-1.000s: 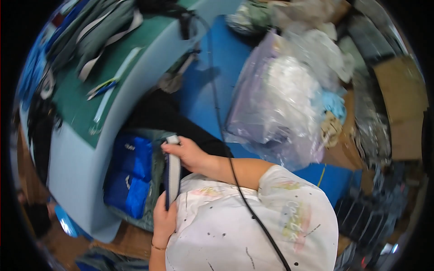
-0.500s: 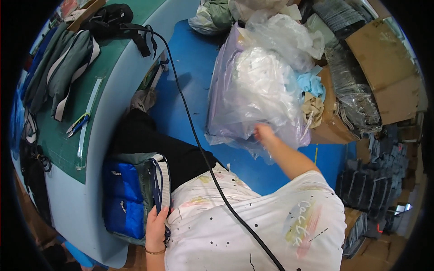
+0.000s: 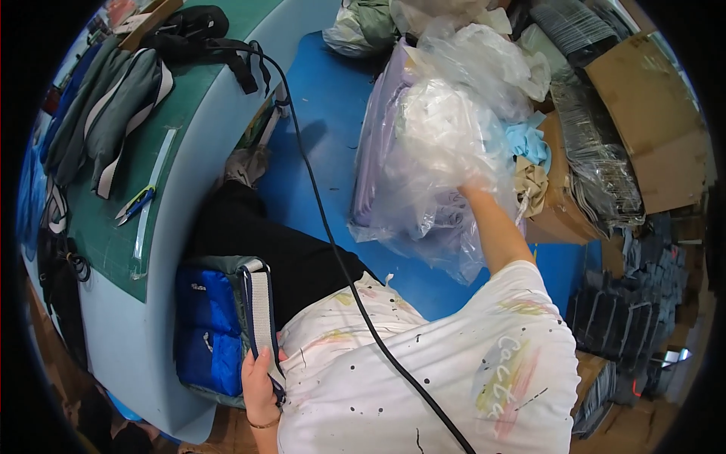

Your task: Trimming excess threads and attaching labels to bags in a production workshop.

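A blue and grey bag (image 3: pixel 212 333) with a white strap (image 3: pixel 261 318) and dark edging rests beside my lap, against the table. My left hand (image 3: pixel 259 386) grips the bag at its strap side, thumb on the near face and the other fingers mostly hidden behind. My right arm is stretched out to the far right. My right hand (image 3: pixel 475 184) is in among clear plastic bags (image 3: pixel 442 125) that lie on top of a lilac wrapped stack (image 3: pixel 376 144). Haze from the plastic and blur hide its fingers.
On the green-topped table (image 3: pixel 113 234) lie thread snips (image 3: pixel 136 206), grey padded straps (image 3: pixel 113 121) and a black strap bundle (image 3: pixel 189 30). A black cable (image 3: pixel 321 208) hangs across my front. Cardboard boxes (image 3: pixel 643 113) and dark stacked pieces (image 3: pixel 624 310) stand at right.
My right hand has moved farther out and slightly right, into the plastic bags, and the film has shifted. My left hand stays on the bag, whose white strap now faces up more.
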